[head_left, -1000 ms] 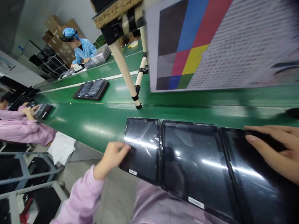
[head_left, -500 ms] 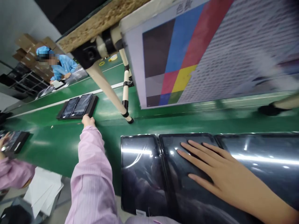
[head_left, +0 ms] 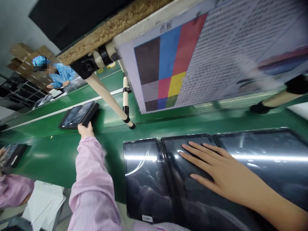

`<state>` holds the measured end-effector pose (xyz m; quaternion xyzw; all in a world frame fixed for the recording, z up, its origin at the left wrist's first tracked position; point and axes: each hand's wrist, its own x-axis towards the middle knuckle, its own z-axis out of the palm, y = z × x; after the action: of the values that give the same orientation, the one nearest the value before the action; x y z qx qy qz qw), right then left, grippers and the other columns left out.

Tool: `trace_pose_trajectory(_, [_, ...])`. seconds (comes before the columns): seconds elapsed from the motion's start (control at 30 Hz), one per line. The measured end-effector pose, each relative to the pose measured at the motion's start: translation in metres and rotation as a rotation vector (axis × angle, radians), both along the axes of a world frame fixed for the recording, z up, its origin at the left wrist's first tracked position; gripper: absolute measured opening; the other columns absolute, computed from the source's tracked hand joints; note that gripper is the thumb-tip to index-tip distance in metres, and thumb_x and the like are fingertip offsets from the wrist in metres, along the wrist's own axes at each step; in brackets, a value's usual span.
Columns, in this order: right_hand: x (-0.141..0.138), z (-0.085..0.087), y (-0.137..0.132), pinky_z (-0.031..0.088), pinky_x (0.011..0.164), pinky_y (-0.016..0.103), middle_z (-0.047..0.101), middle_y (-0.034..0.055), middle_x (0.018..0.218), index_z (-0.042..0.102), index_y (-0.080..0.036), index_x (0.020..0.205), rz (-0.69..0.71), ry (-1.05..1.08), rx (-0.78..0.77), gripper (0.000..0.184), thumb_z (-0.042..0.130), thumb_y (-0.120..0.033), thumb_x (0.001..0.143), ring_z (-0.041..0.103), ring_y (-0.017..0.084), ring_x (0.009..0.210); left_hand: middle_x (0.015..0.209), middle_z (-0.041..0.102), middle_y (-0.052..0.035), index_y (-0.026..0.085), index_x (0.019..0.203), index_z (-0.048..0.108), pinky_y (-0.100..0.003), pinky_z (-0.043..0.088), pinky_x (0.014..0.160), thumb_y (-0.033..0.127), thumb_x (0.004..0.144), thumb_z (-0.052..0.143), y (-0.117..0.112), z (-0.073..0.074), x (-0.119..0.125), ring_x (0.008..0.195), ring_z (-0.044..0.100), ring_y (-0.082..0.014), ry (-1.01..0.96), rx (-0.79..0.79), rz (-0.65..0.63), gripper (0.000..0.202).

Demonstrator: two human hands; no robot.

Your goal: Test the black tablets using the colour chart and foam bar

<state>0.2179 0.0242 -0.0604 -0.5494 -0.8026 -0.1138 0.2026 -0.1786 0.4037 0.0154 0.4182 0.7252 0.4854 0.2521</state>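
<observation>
At the end of a stretched-out arm, my left hand grips the near edge of a black tray. Two dark-screened tablets lie side by side in that tray, which looks slightly tilted. My right hand rests with spread fingers on a film-covered black tablet close to me. To its left lies another such tablet with a small white label at its lower edge. A third dark tablet sits to the right, partly behind my right hand and forearm.
A pipe stand holds a board with a colour chart over the green bench. At far left, a co-worker's pink sleeve is beside another black tray. White papers lie below. Across the bench sits a person in blue.
The black tray has turned and tipped a little under my left hand, showing more of its near side. My right hand stays flat on the tablet. The whole view has shifted slightly.
</observation>
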Motion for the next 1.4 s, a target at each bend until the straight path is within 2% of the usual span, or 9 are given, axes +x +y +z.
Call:
trace_pose_trajectory(0.17, [0.000, -0.007, 0.001, 0.046, 0.102, 0.053, 0.055, 0.0041, 0.147, 0.052, -0.028, 0.145, 0.015, 0.051, -0.026, 0.058, 0.057, -0.051, 0.091, 0.054, 0.030, 0.133, 0.124, 0.063, -0.0103, 0.017, 0.127, 0.059, -0.042, 0.058, 0.084, 0.041, 0.096, 0.061, -0.065, 0.022, -0.028, 0.101, 0.065, -0.0220, -0.469, 0.103, 0.119, 0.039])
trace_pose_trajectory(0.37, [-0.001, -0.005, 0.003, 0.046, 0.104, 0.061, 0.060, 0.0079, 0.141, 0.067, -0.028, 0.131, -0.015, 0.215, -0.163, 0.053, 0.059, -0.058, 0.087, 0.056, 0.035, 0.131, 0.103, 0.067, -0.0066, 0.019, 0.100, 0.061, -0.036, 0.060, 0.081, 0.022, 0.093, 0.044, -0.207, 0.014, -0.050, 0.099, 0.067, -0.0201, -0.850, 0.129, 0.232, 0.018])
trace_pose_trajectory(0.47, [-0.040, 0.018, 0.006, 0.045, 0.107, 0.062, 0.064, 0.0099, 0.134, 0.075, -0.026, 0.113, -0.043, 0.562, -0.381, 0.045, 0.054, -0.058, 0.090, 0.060, 0.034, 0.125, 0.088, 0.068, -0.0043, 0.022, 0.086, 0.059, -0.040, 0.060, 0.083, 0.015, 0.076, 0.047, -0.275, 0.009, -0.040, 0.101, 0.067, -0.0232, -0.956, 0.104, 0.291, 0.017])
trace_pose_trajectory(0.63, [-0.159, 0.064, 0.002, 0.049, 0.106, 0.053, 0.058, 0.0134, 0.140, 0.050, -0.027, 0.141, 0.145, 1.498, -1.043, 0.074, 0.070, -0.061, 0.078, 0.063, 0.028, 0.120, 0.080, 0.071, -0.0034, 0.024, 0.073, 0.060, -0.048, 0.059, 0.088, 0.015, 0.062, 0.053, -0.380, 0.003, 0.008, 0.097, 0.070, -0.0269, -1.066, 0.038, 0.300, 0.016])
trace_pose_trajectory(0.77, [-0.209, 0.086, -0.001, 0.058, 0.092, 0.046, 0.060, 0.0083, 0.135, 0.046, -0.028, 0.124, -0.102, 2.081, -0.882, 0.067, 0.079, -0.053, 0.071, 0.061, 0.026, 0.120, 0.089, 0.074, -0.0065, 0.025, 0.072, 0.065, -0.049, 0.057, 0.090, 0.023, 0.063, 0.059, -0.439, -0.009, 0.038, 0.097, 0.071, -0.0296, -1.237, -0.099, 0.067, 0.012])
trace_pose_trajectory(0.87, [-0.197, 0.094, -0.004, 0.060, 0.086, 0.044, 0.064, 0.0070, 0.128, 0.047, -0.028, 0.116, -0.227, 2.072, -0.741, 0.062, 0.082, -0.042, 0.066, 0.064, 0.028, 0.113, 0.096, 0.073, -0.0131, 0.021, 0.082, 0.069, -0.046, 0.057, 0.084, 0.034, 0.074, 0.059, -0.433, -0.021, 0.026, 0.095, 0.070, -0.0299, -1.266, -0.138, -0.058, 0.018])
trace_pose_trajectory(1.0, [-0.154, 0.101, -0.011, 0.061, 0.078, 0.044, 0.068, 0.0052, 0.120, 0.048, -0.029, 0.110, -0.214, 1.975, -0.696, 0.052, 0.076, -0.038, 0.068, 0.068, 0.027, 0.098, 0.093, 0.068, -0.0101, 0.018, 0.094, 0.063, -0.035, 0.056, 0.075, 0.034, 0.088, 0.046, -0.360, -0.033, -0.032, 0.086, 0.068, -0.0212, -1.155, 0.017, 0.082, 0.025])
trace_pose_trajectory(1.17, [-0.111, 0.101, -0.021, 0.059, 0.072, 0.040, 0.069, 0.0018, 0.116, 0.047, -0.031, 0.113, -0.171, 1.839, -0.644, 0.051, 0.071, -0.034, 0.069, 0.069, 0.024, 0.092, 0.100, 0.065, -0.0125, 0.017, 0.110, 0.056, -0.041, 0.056, 0.078, 0.042, 0.096, 0.041, -0.282, -0.039, -0.087, 0.091, 0.068, -0.0243, -1.040, -0.025, 0.182, 0.033])
trace_pose_trajectory(1.4, [-0.051, 0.091, -0.044, 0.056, 0.069, 0.031, 0.071, 0.0017, 0.107, 0.055, -0.026, 0.113, -0.222, 1.994, -0.547, 0.061, 0.076, -0.029, 0.055, 0.068, 0.019, 0.082, 0.064, 0.060, 0.0042, 0.023, 0.087, 0.059, -0.025, 0.052, 0.061, 0.026, 0.094, 0.051, -0.285, -0.019, -0.073, 0.056, 0.059, -0.0133, -0.776, -0.084, 0.157, 0.011])
